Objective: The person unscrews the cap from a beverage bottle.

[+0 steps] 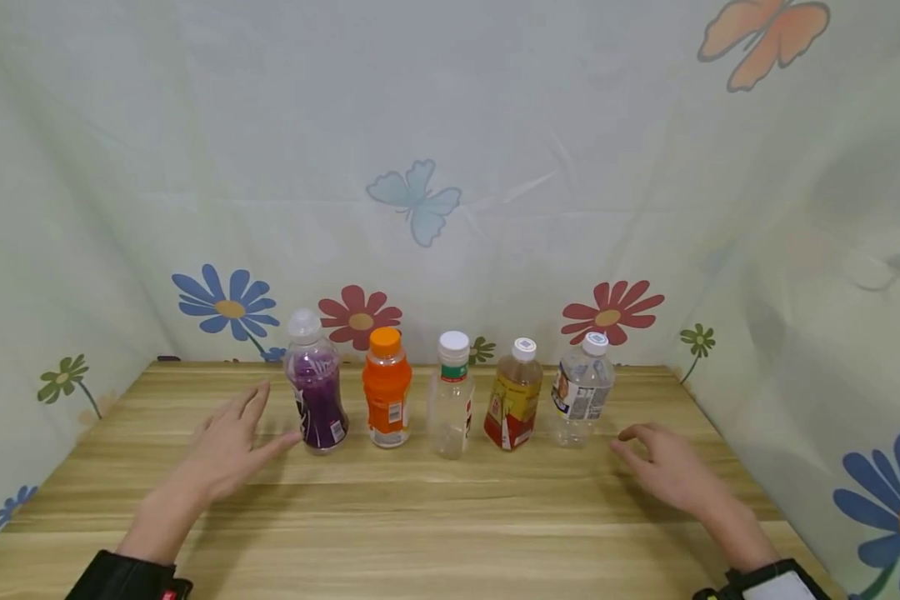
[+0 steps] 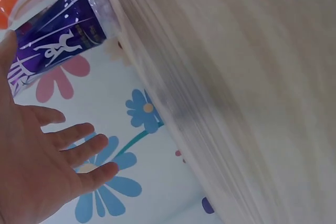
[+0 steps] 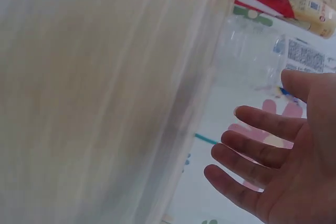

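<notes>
Several drink bottles stand upright in a row across the wooden table. At the left end is a purple-labelled bottle (image 1: 318, 392) with a clear domed cap; my left hand (image 1: 228, 446) is just beside it, fingers spread and thumb pointing at its base. To its right come an orange bottle (image 1: 387, 387), a clear bottle with a white cap and green neck band (image 1: 452, 408), and a yellow-and-red labelled bottle (image 1: 515, 396). A clear water bottle (image 1: 583, 387) ends the row. My right hand (image 1: 667, 467) is to the right of it, fingers relaxed, holding nothing.
The wood-grain table (image 1: 420, 533) extends toward me in front of the bottles. Behind and on both sides hangs a pale curtain (image 1: 285, 167) printed with flowers and butterflies. Black bands sit at both wrists.
</notes>
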Demonstrator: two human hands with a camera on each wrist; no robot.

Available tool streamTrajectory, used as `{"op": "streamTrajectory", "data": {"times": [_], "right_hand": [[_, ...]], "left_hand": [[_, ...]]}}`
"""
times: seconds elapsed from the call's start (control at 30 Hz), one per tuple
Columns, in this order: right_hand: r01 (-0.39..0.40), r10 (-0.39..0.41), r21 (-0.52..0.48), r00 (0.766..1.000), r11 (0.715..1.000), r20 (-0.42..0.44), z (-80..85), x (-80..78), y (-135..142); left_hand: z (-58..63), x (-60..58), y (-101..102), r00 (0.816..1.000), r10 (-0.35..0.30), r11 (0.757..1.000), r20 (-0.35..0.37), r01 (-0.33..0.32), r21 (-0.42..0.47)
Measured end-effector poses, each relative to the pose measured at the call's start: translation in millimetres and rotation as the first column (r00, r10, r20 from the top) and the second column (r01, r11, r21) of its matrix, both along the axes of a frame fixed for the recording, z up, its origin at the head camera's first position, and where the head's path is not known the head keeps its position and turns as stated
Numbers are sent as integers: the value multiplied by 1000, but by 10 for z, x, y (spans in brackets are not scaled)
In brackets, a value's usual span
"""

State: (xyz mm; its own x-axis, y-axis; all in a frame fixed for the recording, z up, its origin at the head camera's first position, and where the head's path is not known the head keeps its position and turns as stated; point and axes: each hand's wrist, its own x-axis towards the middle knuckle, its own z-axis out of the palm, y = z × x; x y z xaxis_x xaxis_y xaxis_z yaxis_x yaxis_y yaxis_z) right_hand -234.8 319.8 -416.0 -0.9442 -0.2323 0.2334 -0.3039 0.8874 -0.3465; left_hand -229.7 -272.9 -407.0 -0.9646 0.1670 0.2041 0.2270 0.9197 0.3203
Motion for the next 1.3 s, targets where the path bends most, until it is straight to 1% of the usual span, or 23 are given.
{"op": "streamTrajectory", "data": {"times": [0.1, 0.33, 0.43, 0.53, 0.6, 0.7, 0.83, 0.97, 1.03, 1.17, 1.3], "right_hand": [[-13, 13, -4, 1000, 1000, -4, 15, 7, -56], [0, 5, -51, 994, 999, 105, 162, 60, -254], [-12, 21, -64, 990, 998, 141, 230, 82, -351], [-31, 45, -81, 984, 996, 171, 273, 105, -445], [-46, 62, -95, 984, 994, 170, 290, 116, -500], [-78, 95, -123, 985, 989, 145, 301, 132, -584], [-128, 143, -142, 984, 982, 107, 294, 145, -683], [-151, 166, -141, 981, 978, 100, 285, 155, -753], [-163, 177, -137, 979, 977, 97, 281, 155, -775], [-193, 206, -135, 974, 972, 95, 291, 161, -811], [-204, 218, -139, 971, 969, 95, 318, 173, -861]], "left_hand": [[-3, -11, 46, 1000, 2, 1000, 14, -3, 28], [-29, -25, 152, 999, 0, 993, 38, -4, 118], [-12, -34, 199, 999, 7, 990, 48, -14, 140], [21, -39, 251, 997, 17, 986, 79, -29, 163], [37, -46, 288, 995, 23, 982, 100, -41, 183], [49, -61, 337, 992, 41, 974, 121, -67, 218], [55, -89, 384, 994, 48, 952, 101, -76, 296], [67, -123, 428, 998, 25, 928, 49, -41, 371], [76, -136, 451, 999, 15, 914, 37, -28, 405], [93, -162, 488, 999, 13, 888, 36, -29, 459], [102, -187, 514, 999, 24, 876, 44, -42, 481]]}}
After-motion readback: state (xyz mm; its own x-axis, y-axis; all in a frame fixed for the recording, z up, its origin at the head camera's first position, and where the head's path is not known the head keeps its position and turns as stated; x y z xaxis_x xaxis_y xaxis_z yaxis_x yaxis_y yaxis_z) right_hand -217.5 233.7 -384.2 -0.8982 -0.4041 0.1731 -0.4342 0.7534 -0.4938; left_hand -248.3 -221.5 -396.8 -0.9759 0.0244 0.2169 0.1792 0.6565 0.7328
